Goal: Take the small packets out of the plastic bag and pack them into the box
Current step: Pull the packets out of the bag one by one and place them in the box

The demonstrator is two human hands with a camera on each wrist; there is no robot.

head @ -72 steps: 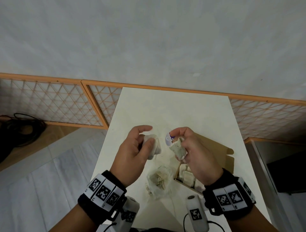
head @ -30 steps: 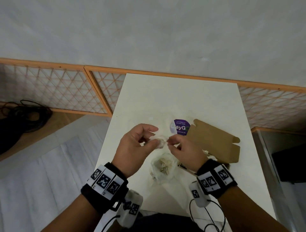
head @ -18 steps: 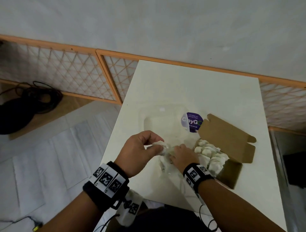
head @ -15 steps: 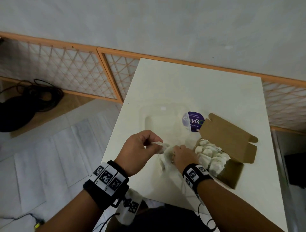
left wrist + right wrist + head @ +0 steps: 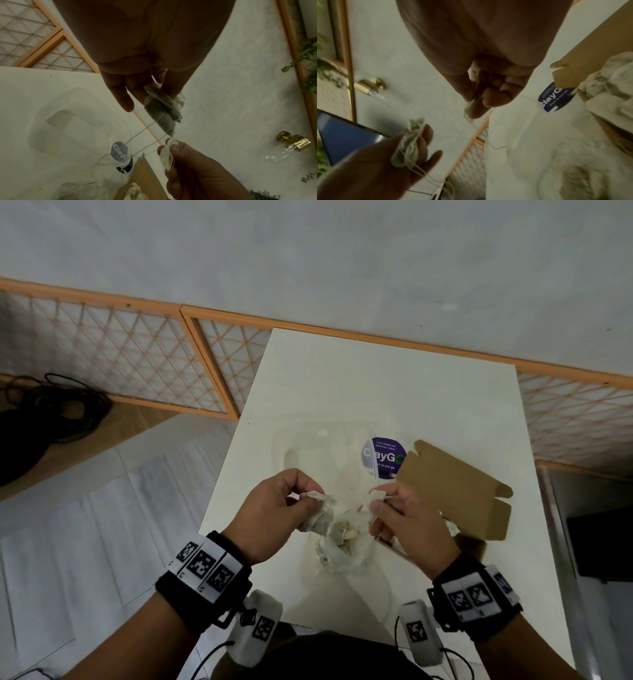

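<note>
Both hands are raised over the clear plastic bag [image 5: 346,549], which lies on the white table [image 5: 394,392] with several small packets inside. My left hand [image 5: 308,499] grips a small whitish packet [image 5: 320,510] wound with thin string [image 5: 161,108]. My right hand [image 5: 379,501] pinches a second small packet [image 5: 376,494] between thumb and fingers [image 5: 167,152]. Thin strings run between the two packets. The brown cardboard box [image 5: 452,491] stands open to the right of my right hand, with several packets in it [image 5: 607,88].
A clear plastic container [image 5: 318,453] with a purple round sticker [image 5: 383,457] lies behind the hands. The table's left edge is close to my left wrist. An orange lattice screen [image 5: 137,364] lines the wall, and black cables [image 5: 41,412] lie on the floor at left.
My right hand has come up out of the bag pinching a packet and has moved right, away from my left hand. The left hand still holds its packet.
</note>
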